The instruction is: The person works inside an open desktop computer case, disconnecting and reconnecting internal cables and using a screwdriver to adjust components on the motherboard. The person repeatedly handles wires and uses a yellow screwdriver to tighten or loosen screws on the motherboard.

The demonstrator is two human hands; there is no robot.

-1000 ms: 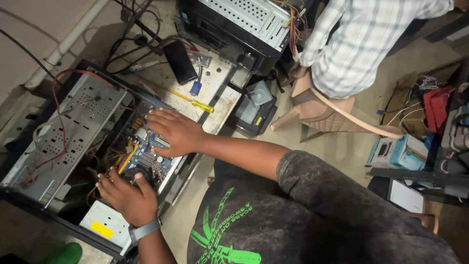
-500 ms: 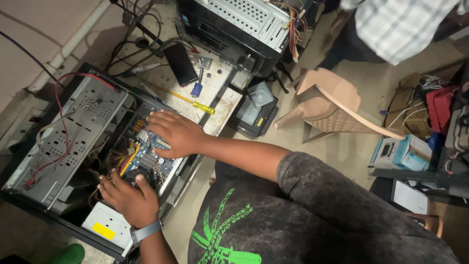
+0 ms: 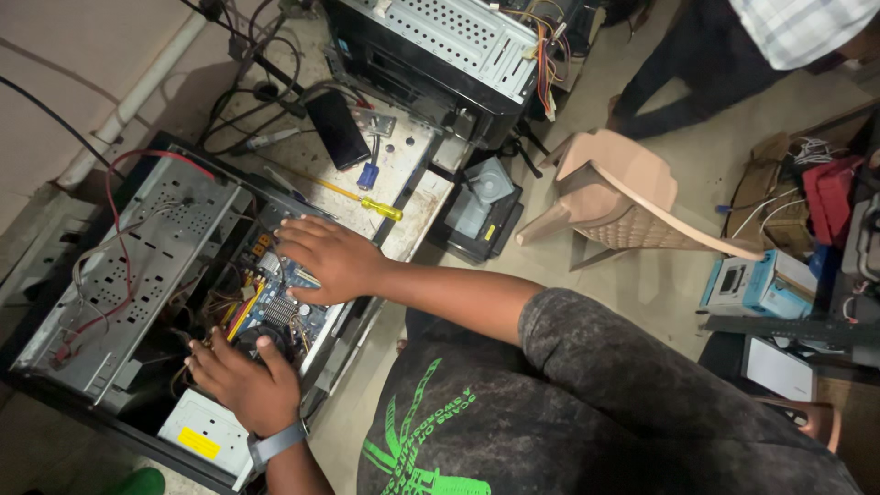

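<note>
Right hand (image 3: 332, 259): my palm flat, fingers spread, on motherboard (image 3: 275, 302).
Left hand (image 3: 240, 383): at 6 o'clock, fingers in case (image 3: 137, 266); grip unclear.

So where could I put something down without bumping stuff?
The bare floor between the plastic chair and the open computer case is free. Inside the case it is crowded: both hands, left and right, and wires.
</note>
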